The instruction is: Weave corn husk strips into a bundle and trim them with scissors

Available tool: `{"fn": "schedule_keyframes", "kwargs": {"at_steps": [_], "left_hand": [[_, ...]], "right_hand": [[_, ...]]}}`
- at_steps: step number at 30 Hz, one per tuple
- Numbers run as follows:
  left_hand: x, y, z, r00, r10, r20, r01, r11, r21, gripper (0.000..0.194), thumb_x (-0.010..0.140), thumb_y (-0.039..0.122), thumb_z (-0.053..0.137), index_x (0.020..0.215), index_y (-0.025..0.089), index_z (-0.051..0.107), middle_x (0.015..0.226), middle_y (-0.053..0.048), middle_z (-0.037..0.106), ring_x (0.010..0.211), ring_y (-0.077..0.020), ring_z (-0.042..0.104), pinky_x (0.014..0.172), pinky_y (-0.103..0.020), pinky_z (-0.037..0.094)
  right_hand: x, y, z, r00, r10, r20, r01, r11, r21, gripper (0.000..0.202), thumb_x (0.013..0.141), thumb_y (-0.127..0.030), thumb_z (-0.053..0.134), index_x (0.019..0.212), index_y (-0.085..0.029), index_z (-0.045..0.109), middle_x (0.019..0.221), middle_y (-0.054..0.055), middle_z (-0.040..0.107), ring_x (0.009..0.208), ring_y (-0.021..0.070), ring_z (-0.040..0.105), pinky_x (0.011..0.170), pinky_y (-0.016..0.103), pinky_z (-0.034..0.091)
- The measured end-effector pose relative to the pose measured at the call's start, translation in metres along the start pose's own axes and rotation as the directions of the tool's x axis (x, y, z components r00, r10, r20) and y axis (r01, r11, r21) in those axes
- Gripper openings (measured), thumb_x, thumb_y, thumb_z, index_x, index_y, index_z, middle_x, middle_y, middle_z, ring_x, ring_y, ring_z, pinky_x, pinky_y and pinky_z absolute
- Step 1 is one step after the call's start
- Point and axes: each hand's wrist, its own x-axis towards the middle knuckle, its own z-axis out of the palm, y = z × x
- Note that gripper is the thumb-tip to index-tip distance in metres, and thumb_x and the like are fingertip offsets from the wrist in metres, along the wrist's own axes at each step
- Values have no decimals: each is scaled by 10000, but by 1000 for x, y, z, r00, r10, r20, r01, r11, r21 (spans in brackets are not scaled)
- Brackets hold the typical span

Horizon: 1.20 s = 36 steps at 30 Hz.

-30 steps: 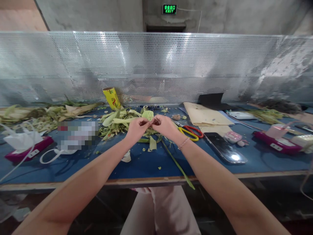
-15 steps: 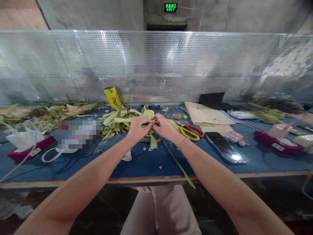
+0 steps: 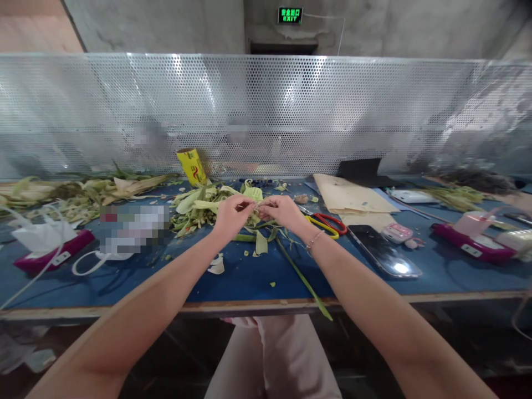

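Note:
My left hand (image 3: 234,213) and my right hand (image 3: 285,213) are raised over the middle of the table, fingertips pinched and facing each other across a small gap. A thin pale plant strand (image 3: 257,210) seems to run between them; its exact shape is too small to tell. Behind and below the fingers lie pale-green husk leaves (image 3: 253,193). Left of my left hand is a heap of leafy husks (image 3: 193,209). One long green leaf strip (image 3: 303,277) hangs over the table's front edge. Scissors (image 3: 328,224) with red and yellow handles lie beside my right hand.
Right of the scissors are a phone (image 3: 384,252), a pink earphone case (image 3: 398,233) and brown paper (image 3: 353,194). Purple power strips (image 3: 469,241) stand at both sides. A yellow tube (image 3: 192,166) leans near the perforated metal screen (image 3: 291,111). More husks (image 3: 95,191) lie at left.
My hands have drawn slightly apart, opening a small gap between the fingertips. My right hand has shifted a little to the right. The things on the table lie as before.

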Motion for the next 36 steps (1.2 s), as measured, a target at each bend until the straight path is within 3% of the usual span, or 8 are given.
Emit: {"fn": "schedule_keyframes", "kwargs": {"at_steps": [4, 11, 18, 21, 24, 28, 31, 36], "left_hand": [[1, 0, 0, 999, -52, -3, 52, 998, -43, 177, 674, 316, 548, 658, 154, 616, 668, -42, 626, 601, -140, 547, 564, -252, 428], [0, 1, -2, 996, -91, 6, 91, 994, -68, 237, 714, 345, 508, 595, 152, 576, 601, -31, 591, 604, -150, 550, 607, -278, 441], [2, -3, 2, 965, -256, 61, 258, 874, -412, 233, 683, 390, 556, 644, 161, 532, 646, -18, 592, 598, -123, 560, 638, -288, 488], [4, -5, 2, 955, -294, 35, 274, 835, -478, 247, 687, 403, 549, 639, 166, 500, 637, -5, 570, 575, -103, 545, 612, -269, 486], [5, -7, 2, 952, -305, 6, 267, 823, -501, 256, 693, 405, 542, 622, 167, 477, 622, 4, 552, 562, -93, 530, 587, -252, 474], [7, -6, 0, 924, -382, -15, 310, 772, -554, 229, 686, 362, 551, 603, 168, 463, 576, 23, 513, 513, -79, 497, 536, -228, 444], [8, -5, 0, 902, -430, -42, 320, 731, -602, 214, 686, 335, 546, 590, 167, 456, 549, 32, 479, 487, -64, 466, 500, -203, 417], [9, -7, 1, 888, -444, -120, 273, 719, -639, 232, 687, 311, 550, 549, 159, 441, 530, 26, 477, 486, -59, 448, 462, -169, 374]], "right_hand": [[1, 0, -3, 1000, 10, -1, -10, 999, 35, 99, 698, -249, 556, 645, -166, 561, 622, 2, 597, 584, 109, 568, 635, 269, 492], [3, 4, -9, 973, -229, 39, 231, 928, -293, 204, 737, -309, 482, 585, -175, 458, 542, -36, 443, 522, 90, 448, 547, 238, 424], [0, 1, -4, 983, -178, 52, 183, 974, -131, 207, 736, -328, 473, 596, -187, 413, 588, -33, 426, 548, 89, 469, 565, 251, 478], [-3, -3, -2, 979, -202, 31, 205, 962, -181, 177, 731, -298, 467, 601, -189, 416, 606, -30, 422, 562, 91, 470, 564, 250, 483], [-6, -6, -1, 959, -280, 45, 278, 895, -349, 154, 742, -246, 435, 601, -189, 406, 615, -23, 431, 583, 97, 463, 572, 237, 443], [-9, -8, -2, 894, -437, 101, 412, 711, -570, 180, 749, -173, 387, 580, -190, 327, 601, -25, 397, 589, 95, 393, 583, 222, 342], [-10, -9, -2, 893, -419, 165, 428, 678, -598, 210, 746, -158, 372, 563, -187, 274, 562, -39, 339, 550, 83, 334, 551, 213, 277], [-13, -12, 1, 936, -328, 125, 342, 773, -533, 248, 710, -178, 405, 524, -180, 242, 516, -54, 259, 504, 62, 256, 501, 211, 209]]}}
